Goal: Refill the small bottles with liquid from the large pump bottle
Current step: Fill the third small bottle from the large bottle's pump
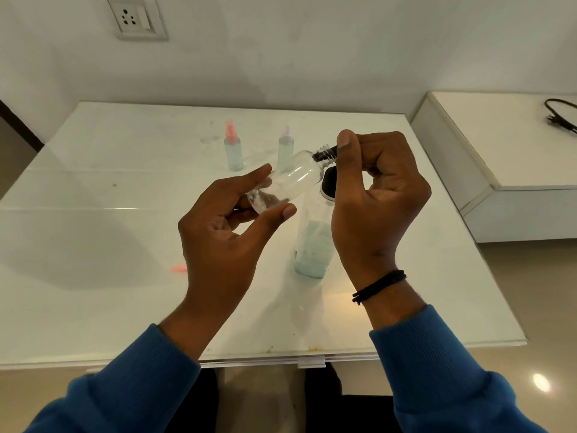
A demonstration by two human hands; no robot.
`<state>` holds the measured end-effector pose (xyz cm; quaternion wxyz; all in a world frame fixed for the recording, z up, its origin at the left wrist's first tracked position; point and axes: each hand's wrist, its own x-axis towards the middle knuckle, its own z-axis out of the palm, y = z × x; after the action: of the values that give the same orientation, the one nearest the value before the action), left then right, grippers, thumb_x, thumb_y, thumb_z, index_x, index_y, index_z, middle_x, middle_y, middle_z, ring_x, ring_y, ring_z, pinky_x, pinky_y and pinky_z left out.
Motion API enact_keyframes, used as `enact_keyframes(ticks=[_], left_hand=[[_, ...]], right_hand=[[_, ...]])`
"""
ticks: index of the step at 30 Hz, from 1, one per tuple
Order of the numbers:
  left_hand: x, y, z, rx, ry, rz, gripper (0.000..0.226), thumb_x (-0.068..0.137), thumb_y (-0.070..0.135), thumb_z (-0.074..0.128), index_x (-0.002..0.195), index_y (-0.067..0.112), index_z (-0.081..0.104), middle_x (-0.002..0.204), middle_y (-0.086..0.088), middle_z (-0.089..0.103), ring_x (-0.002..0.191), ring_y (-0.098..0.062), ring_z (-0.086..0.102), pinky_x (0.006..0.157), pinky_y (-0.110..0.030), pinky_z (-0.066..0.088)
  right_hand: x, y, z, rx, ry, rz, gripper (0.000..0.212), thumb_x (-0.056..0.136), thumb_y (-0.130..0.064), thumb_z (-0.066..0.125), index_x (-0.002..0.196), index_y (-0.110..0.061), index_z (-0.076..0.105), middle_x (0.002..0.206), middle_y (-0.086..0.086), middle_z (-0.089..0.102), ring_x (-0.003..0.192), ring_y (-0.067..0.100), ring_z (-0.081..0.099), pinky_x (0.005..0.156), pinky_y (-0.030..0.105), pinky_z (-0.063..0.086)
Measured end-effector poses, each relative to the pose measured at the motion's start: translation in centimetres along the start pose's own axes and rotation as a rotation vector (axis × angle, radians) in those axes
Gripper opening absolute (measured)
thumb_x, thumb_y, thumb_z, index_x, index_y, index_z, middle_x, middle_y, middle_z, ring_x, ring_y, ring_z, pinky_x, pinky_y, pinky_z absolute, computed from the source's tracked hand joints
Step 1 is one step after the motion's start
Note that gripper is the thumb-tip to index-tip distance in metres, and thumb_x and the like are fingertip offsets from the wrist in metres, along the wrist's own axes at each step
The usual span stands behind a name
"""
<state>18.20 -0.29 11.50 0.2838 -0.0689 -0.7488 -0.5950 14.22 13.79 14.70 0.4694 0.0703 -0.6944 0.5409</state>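
Step in hand: you look to be opening, or possibly closing, a small clear bottle (pixel 288 181) held over the desk (pixel 93 245); its threads show at the neck, so I judge the black cap (pixel 326 154) is coming off, though one frame cannot settle the direction of the turn.
Left hand (pixel 224 232): your fingers and thumb are curled round the base of the small clear bottle, which lies tilted with its neck pointing up and to the right. It looks nearly empty.
Pink-topped bottle (pixel 233 148): stands upright at the back of the desk, capped, with pale liquid inside.
White-topped bottle (pixel 286 148): stands upright just right of the pink one, also capped and holding liquid.
Large bottle (pixel 313 245): stands on the desk below and behind your hands, pale blue liquid filling its lower part; its black top (pixel 328 182) shows between your hands, and your right wrist hides some of it.
Right hand (pixel 377 195): thumb and fingers are pinched on the black cap at the neck of the small bottle; the other fingers are folded in.
Next move: if the cap is coming off, free it and set it aside, then stand the small bottle upright or bring its mouth under the large bottle's top, keeping the narrow neck steady so nothing spills onto the desk.
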Motion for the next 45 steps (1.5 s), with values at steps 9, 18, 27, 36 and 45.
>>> enact_keyframes(ticks=[9, 18, 27, 36, 45], left_hand=[[-0.04, 0.06, 0.04, 0.012, 0.001, 0.006, 0.046, 0.083, 0.017, 0.085, 0.126, 0.011, 0.068, 0.116, -0.001, 0.073, 0.105, -0.019, 0.072, 0.088, -0.023, 0.059], [-0.08, -0.03, 0.03, 0.01, -0.001, -0.003, 0.047, 0.084, 0.017, 0.085, 0.126, 0.011, 0.068, 0.117, -0.002, 0.073, 0.106, -0.019, 0.072, 0.089, -0.026, 0.06], [0.0, 0.05, -0.06, 0.002, -0.001, -0.013, 0.047, 0.084, 0.019, 0.084, 0.126, 0.016, 0.066, 0.118, 0.001, 0.072, 0.108, -0.018, 0.071, 0.089, -0.022, 0.058], [-0.1, -0.01, 0.0, 0.017, 0.002, 0.002, 0.046, 0.083, 0.016, 0.085, 0.126, 0.009, 0.068, 0.114, -0.004, 0.073, 0.104, -0.022, 0.072, 0.088, -0.025, 0.059], [-0.04, 0.32, -0.05, 0.025, -0.003, 0.003, 0.046, 0.083, 0.018, 0.085, 0.126, 0.012, 0.068, 0.115, 0.0, 0.072, 0.105, -0.017, 0.071, 0.088, -0.019, 0.057]], right_hand=[[-0.08, 0.26, 0.09, 0.006, 0.008, 0.012, 0.021, 0.096, -0.006, 0.067, 0.079, -0.016, 0.063, 0.076, -0.013, 0.058, 0.072, 0.005, 0.057, 0.068, 0.021, 0.048], [-0.16, 0.39, 0.09, -0.003, 0.009, 0.024, 0.021, 0.095, -0.004, 0.068, 0.075, -0.008, 0.066, 0.074, -0.007, 0.059, 0.07, 0.008, 0.058, 0.068, 0.023, 0.049], [-0.05, 0.11, 0.06, 0.006, -0.002, 0.029, 0.023, 0.096, -0.005, 0.068, 0.076, -0.016, 0.063, 0.073, -0.01, 0.058, 0.07, 0.008, 0.057, 0.066, 0.024, 0.049], [-0.17, 0.31, 0.08, 0.011, 0.006, 0.025, 0.023, 0.095, -0.004, 0.067, 0.076, -0.015, 0.062, 0.074, -0.012, 0.057, 0.07, 0.006, 0.056, 0.066, 0.024, 0.048], [-0.11, 0.33, -0.04, 0.008, 0.007, 0.03, 0.024, 0.096, -0.004, 0.068, 0.076, -0.016, 0.061, 0.074, -0.012, 0.057, 0.07, 0.007, 0.056, 0.066, 0.024, 0.048]])
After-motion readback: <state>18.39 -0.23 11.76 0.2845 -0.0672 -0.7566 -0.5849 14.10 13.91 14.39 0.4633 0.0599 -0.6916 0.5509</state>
